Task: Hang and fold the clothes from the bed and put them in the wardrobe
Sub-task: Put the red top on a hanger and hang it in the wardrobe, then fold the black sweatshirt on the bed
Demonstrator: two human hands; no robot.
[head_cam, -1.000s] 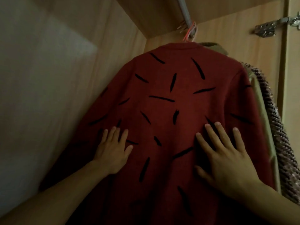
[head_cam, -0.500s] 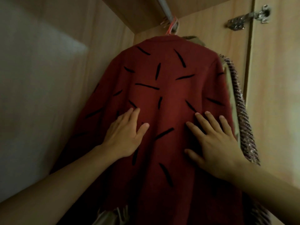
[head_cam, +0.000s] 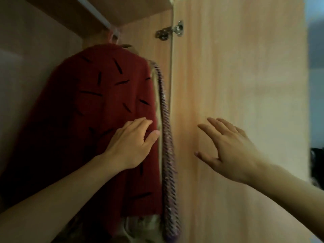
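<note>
My left hand (head_cam: pixel 133 146) lies flat on the red garment (head_cam: pixel 98 120) at the centre of the frame, fingers stretched out and together, thumb pointing toward the garment's right edge; it grips nothing, only presses palm-down on the cloth. My right hand (head_cam: pixel 228 148) is in the right half of the frame, spread wide with the fingers fanned, in front of the pale wooden wardrobe door (head_cam: pixel 245 85). I cannot tell whether the palm touches the wood or is just off it. It holds nothing.

The red garment, marked with short black dashes, hangs from a hanger (head_cam: pixel 114 35) on the rail (head_cam: pixel 94 13) that runs toward the upper left of the frame. Just beside its right edge hangs a beige garment (head_cam: pixel 157 109), seen as a narrow strip, and next to that a tweed-like speckled garment (head_cam: pixel 166 137) that runs down to the bottom of the frame, close against the door's edge. Some pale fabric (head_cam: pixel 140 223) shows below the red hem.

A metal hinge (head_cam: pixel 169 32) sits at upper centre where the door meets the wardrobe (head_cam: pixel 140 14). The wardrobe's left inner wall (head_cam: pixel 26 67) fills the left of the frame.
</note>
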